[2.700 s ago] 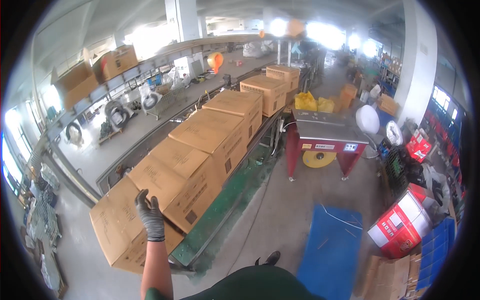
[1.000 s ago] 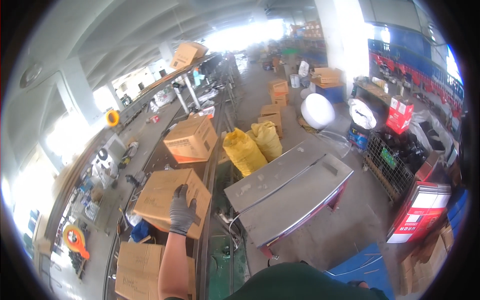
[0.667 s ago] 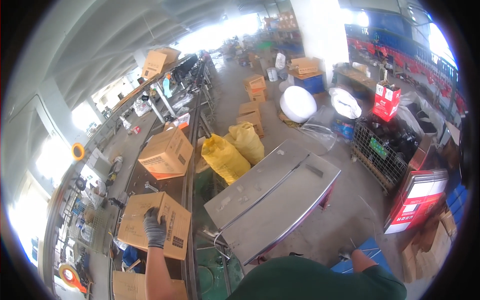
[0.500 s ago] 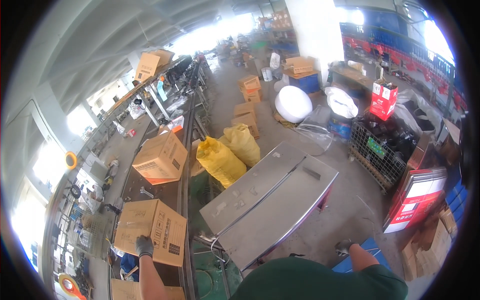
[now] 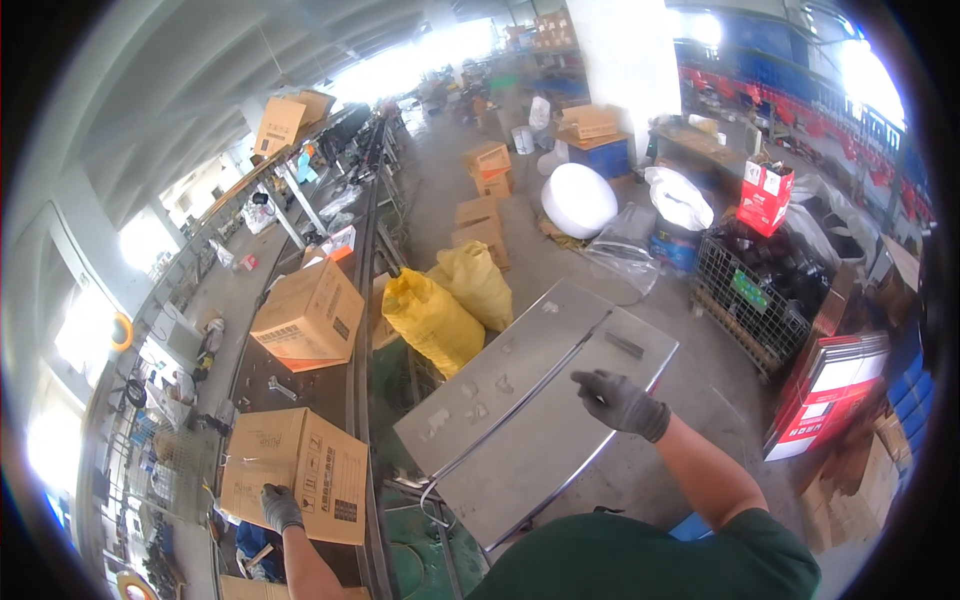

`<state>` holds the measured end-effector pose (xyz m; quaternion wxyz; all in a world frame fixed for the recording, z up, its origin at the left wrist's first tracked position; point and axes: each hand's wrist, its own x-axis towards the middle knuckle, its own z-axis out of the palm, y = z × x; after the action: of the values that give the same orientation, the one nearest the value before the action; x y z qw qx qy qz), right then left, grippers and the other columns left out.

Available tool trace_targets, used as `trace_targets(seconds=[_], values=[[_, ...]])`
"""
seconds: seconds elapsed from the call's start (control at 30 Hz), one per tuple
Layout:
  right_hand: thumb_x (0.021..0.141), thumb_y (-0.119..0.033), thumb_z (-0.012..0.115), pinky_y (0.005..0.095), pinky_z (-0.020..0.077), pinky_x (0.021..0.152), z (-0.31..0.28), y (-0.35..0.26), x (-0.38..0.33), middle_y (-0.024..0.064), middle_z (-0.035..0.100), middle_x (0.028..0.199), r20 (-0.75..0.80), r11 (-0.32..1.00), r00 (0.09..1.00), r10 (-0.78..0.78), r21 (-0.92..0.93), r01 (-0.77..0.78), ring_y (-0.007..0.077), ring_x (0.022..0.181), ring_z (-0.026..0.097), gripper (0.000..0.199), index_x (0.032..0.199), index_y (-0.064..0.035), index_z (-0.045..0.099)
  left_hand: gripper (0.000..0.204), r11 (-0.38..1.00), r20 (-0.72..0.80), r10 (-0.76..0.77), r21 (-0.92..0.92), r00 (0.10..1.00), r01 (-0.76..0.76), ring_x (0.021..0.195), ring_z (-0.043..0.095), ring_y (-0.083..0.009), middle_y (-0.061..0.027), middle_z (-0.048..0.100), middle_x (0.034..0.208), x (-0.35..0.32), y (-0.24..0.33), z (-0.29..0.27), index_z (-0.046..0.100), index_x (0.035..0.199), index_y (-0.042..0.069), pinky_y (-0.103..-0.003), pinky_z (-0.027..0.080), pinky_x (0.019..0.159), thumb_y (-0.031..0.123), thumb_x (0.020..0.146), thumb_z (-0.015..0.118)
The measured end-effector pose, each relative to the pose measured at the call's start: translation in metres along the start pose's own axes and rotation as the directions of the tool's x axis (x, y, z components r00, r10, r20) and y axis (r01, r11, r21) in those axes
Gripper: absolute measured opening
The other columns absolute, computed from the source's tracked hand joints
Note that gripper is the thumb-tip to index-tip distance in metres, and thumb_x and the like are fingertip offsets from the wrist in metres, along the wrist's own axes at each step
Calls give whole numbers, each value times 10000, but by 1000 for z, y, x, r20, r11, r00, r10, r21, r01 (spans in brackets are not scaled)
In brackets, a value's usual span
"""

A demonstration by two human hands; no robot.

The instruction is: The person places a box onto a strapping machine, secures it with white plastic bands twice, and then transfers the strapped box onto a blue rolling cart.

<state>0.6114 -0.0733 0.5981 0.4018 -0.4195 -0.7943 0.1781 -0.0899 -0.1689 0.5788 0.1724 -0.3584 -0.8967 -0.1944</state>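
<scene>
A taped cardboard box [image 5: 335, 475] sits on the dark conveyor bench at the left. My left hand [image 5: 281, 507], in a grey glove, rests with its fingers against the near side of this box, not wrapped around it. Over the grey metal tabletop [image 5: 540, 420] my right hand [image 5: 622, 402], also gloved, is raised with bent fingers apart, and nothing shows in it. A second cardboard box [image 5: 310, 315] stands farther along the bench, and a wrench [image 5: 282, 388] lies between the two boxes.
Two yellow sacks [image 5: 435, 320] stand between bench and table. A wire cage [image 5: 750, 300] with dark parts is at the right, near flattened red and white cartons [image 5: 830, 395]. A large white round tub [image 5: 579, 204] and several boxes stand farther back. Another box [image 5: 250, 588] lies at the lower left.
My right hand has risen from low beside the blue surface and moved left over the grey tabletop. My left hand stays at the box. The whole view has shifted slightly.
</scene>
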Motion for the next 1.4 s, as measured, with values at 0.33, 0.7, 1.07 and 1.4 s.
trace_targets(seconds=[0.33,0.7,1.07,1.4], values=[[824,0,633,353,535,708,-7,-60,72,116,642,884,-174,991,978,-115,44,125,260,775,660,591,1387,-23,454,197,985,-73,120,135,990,-110,863,607,-410,-234,610,903,-9,9,-6,594,874,-8,-502,497,782,186,846,569],[873,45,585,284,512,697,-10,-51,83,93,632,902,-345,982,937,-59,151,117,157,748,611,648,1473,-22,348,190,976,-85,141,180,986,-124,875,599,-400,-223,610,920,-16,19,-13,614,867,-20,-502,504,788,164,832,582],[896,58,582,271,510,737,5,-15,68,73,633,930,-559,968,822,-105,131,213,120,799,602,411,1302,5,546,227,980,-35,136,153,990,-129,923,587,-403,-238,611,945,-17,15,-15,618,886,-29,-491,488,825,187,839,569],[851,1,608,279,526,697,147,215,-152,59,663,885,282,625,689,667,291,-724,161,768,629,228,1077,-15,628,215,979,-46,127,166,991,-118,911,603,-373,-200,632,920,-16,23,-17,644,873,23,-476,505,793,228,840,589]])
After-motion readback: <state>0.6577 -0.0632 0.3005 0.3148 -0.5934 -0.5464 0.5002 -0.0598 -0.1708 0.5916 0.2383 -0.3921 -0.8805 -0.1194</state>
